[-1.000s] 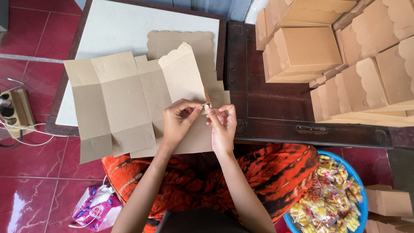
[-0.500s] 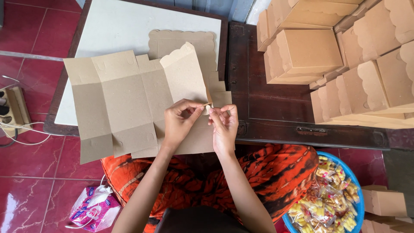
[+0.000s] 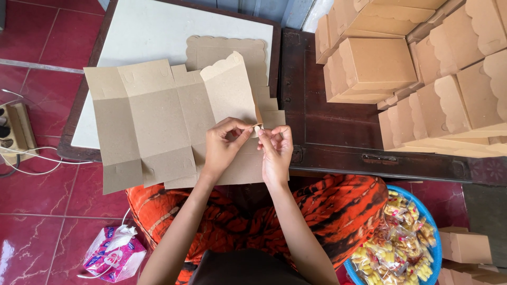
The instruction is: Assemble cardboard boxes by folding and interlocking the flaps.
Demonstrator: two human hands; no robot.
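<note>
A flat, unfolded brown cardboard box blank [image 3: 158, 121] lies over the edge of a low dark wooden table [image 3: 338, 126], one scalloped flap raised. My left hand [image 3: 224, 145] and my right hand [image 3: 275, 150] meet at the blank's right edge. Both pinch a small corner tab [image 3: 258, 127] of the cardboard between thumb and fingers. A second flat blank [image 3: 222, 50] with a scalloped rim lies behind the first one.
Several folded brown boxes [image 3: 417, 68] are stacked on the right. A white board [image 3: 158, 31] covers the table's left part. A blue basin of wrapped sweets [image 3: 401, 248] sits at lower right, a tissue pack [image 3: 113, 253] at lower left, a power strip [image 3: 13, 129] on the red floor.
</note>
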